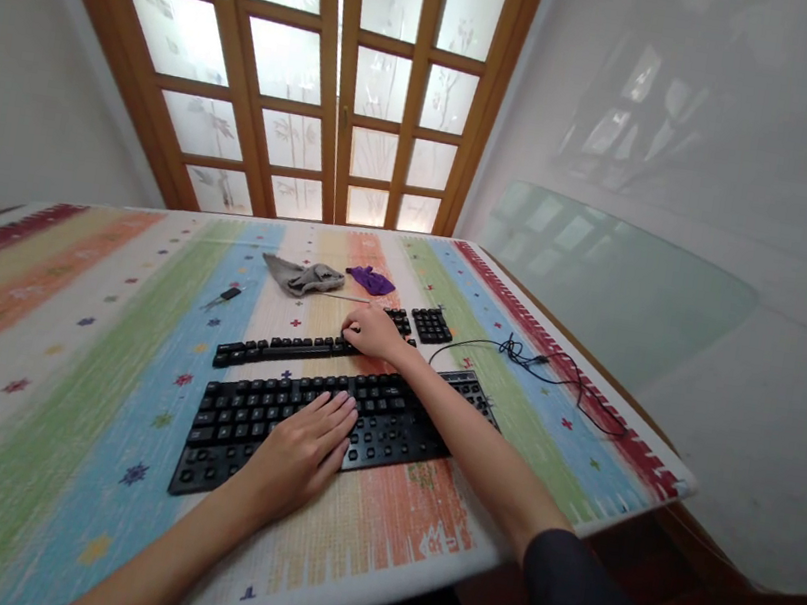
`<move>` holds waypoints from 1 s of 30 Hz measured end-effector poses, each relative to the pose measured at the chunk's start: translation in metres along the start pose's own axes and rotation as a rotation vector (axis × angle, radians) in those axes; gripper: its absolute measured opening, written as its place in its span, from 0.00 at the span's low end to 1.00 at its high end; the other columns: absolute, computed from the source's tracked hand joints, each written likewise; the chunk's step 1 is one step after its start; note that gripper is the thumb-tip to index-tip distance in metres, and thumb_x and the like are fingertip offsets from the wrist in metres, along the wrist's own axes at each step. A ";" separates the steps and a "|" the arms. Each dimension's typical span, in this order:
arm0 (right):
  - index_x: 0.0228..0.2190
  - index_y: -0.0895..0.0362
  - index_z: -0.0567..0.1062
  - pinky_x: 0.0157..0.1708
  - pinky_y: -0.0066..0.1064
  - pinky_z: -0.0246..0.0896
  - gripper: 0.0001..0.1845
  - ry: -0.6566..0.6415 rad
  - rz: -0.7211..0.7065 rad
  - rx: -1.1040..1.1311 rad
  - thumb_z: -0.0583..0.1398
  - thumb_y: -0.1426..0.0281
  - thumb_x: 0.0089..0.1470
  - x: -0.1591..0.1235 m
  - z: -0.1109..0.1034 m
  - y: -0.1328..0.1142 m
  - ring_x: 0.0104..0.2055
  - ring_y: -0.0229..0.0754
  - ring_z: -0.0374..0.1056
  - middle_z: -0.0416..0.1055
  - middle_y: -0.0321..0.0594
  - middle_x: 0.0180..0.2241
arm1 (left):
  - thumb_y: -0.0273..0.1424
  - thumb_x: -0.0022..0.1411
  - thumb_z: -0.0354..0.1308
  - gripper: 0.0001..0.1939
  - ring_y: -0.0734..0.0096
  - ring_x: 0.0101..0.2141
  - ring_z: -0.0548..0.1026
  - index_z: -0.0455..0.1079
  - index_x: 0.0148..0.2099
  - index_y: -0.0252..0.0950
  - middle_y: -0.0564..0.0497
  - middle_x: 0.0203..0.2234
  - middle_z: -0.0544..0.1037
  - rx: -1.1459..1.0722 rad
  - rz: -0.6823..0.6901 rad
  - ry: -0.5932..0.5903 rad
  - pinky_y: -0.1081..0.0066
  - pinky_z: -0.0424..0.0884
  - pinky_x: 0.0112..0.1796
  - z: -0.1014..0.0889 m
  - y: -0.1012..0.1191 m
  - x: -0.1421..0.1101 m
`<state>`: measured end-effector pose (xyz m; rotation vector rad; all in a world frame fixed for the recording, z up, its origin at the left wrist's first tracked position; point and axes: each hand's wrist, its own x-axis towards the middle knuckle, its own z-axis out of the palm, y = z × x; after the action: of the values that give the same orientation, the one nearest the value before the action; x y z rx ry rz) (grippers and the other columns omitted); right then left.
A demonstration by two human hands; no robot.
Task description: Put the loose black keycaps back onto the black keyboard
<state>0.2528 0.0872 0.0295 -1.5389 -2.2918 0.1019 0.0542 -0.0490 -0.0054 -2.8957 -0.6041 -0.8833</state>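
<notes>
A black keyboard [234,419] lies across the striped tablecloth, with keycaps on part of it and bare key posts along the bottom row and on the right side. My left hand [302,449] rests flat on its middle, fingers stretched out and close together. Beyond the keyboard, loose black keycaps [282,347] are laid out in a long row. My right hand [371,331] reaches over to that row, thumb and fingers pinched on a keycap there, which they mostly hide. Farther right sits a block of number-pad keycaps [431,325]. My right forearm covers part of the keyboard.
A grey cloth [301,277] and a purple cloth [370,280] lie behind the keycaps. A small black object with metal parts [223,297] is on the left. The keyboard's cable [517,352] lies coiled toward the right table edge, beside the wall.
</notes>
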 end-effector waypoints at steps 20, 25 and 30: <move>0.42 0.60 0.73 0.42 0.30 0.62 0.14 0.033 0.029 0.212 0.63 0.79 0.52 0.012 -0.010 -0.008 0.39 0.40 0.72 0.79 0.40 0.36 | 0.28 0.70 0.50 0.22 0.57 0.54 0.75 0.61 0.64 0.29 0.38 0.54 0.76 -0.039 -0.103 0.098 0.55 0.73 0.55 -0.005 0.000 0.001; 0.40 0.57 0.69 0.41 0.31 0.63 0.13 0.168 -0.127 0.468 0.63 0.77 0.53 -0.023 -0.029 -0.021 0.38 0.40 0.71 0.77 0.39 0.35 | 0.27 0.68 0.52 0.17 0.55 0.51 0.76 0.68 0.58 0.30 0.40 0.48 0.79 -0.038 -0.110 0.126 0.53 0.75 0.51 -0.005 -0.001 0.002; 0.41 0.56 0.68 0.41 0.33 0.68 0.10 0.073 -0.179 0.712 0.62 0.73 0.57 -0.091 -0.038 -0.030 0.38 0.39 0.72 0.76 0.39 0.36 | 0.25 0.68 0.53 0.15 0.55 0.48 0.76 0.71 0.54 0.31 0.41 0.45 0.80 -0.053 -0.114 0.141 0.54 0.76 0.48 -0.008 -0.001 0.003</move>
<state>0.2699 -0.0128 0.0486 -0.9484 -1.9962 0.7117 0.0519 -0.0478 0.0033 -2.8369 -0.7495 -1.1228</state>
